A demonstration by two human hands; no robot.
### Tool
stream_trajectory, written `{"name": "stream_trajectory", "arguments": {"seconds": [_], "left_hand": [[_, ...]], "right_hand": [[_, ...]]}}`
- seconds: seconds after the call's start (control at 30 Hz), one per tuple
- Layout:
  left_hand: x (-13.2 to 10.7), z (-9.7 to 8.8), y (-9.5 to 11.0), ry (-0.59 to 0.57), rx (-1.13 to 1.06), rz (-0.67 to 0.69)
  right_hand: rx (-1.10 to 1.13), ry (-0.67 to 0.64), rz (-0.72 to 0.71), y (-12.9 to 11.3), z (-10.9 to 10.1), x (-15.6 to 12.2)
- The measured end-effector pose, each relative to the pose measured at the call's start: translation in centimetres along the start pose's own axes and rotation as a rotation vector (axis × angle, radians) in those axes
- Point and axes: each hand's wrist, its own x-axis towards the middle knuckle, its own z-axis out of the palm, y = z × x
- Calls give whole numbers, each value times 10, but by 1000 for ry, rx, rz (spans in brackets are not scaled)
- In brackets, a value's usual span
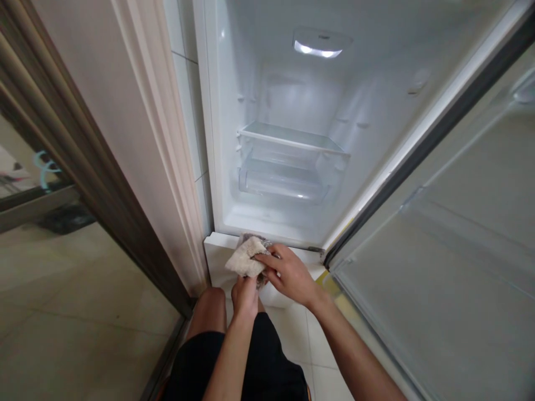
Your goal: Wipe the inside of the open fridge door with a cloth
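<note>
A crumpled, dirty cloth (246, 258), cream with grey-brown stains, is bunched up between both hands just in front of the fridge's bottom edge. From below, my left hand (245, 295) grips its lower part with fingers closed. My right hand (288, 273) holds the cloth from the right side, its index finger pressed onto the top. Behind the cloth stands the open refrigerator (288, 220), its inside lit. Parts of the fingers and the folds beneath them are hidden.
Inside the fridge are a glass shelf (292, 136), a clear drawer (284, 184) and a lamp (320, 47). The fridge door (460, 234) swings out at the right. A door frame (137, 139) and a glass sliding door (75, 301) stand close at the left. Floor tiles (324, 356) lie below.
</note>
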Motion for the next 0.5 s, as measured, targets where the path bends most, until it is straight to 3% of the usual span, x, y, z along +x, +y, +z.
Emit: {"name": "stream_trajectory", "arguments": {"seconds": [0.17, 0.27, 0.37, 0.43, 0.5], "left_hand": [[-4, 0, 10, -40, -124, 60], [-5, 1, 13, -23, -47, 232], [-8, 2, 13, 75, 148, 479], [-12, 3, 11, 94, 255, 622], [-18, 2, 8, 15, 350, 712]], "right_hand": [[425, 82, 157, 21, 7, -33], [505, 259, 268, 28, 10, -47], [469, 365, 254, 27, 6, -47], [470, 287, 230, 25, 3, -41], [513, 143, 222, 24, 3, -33]]}}
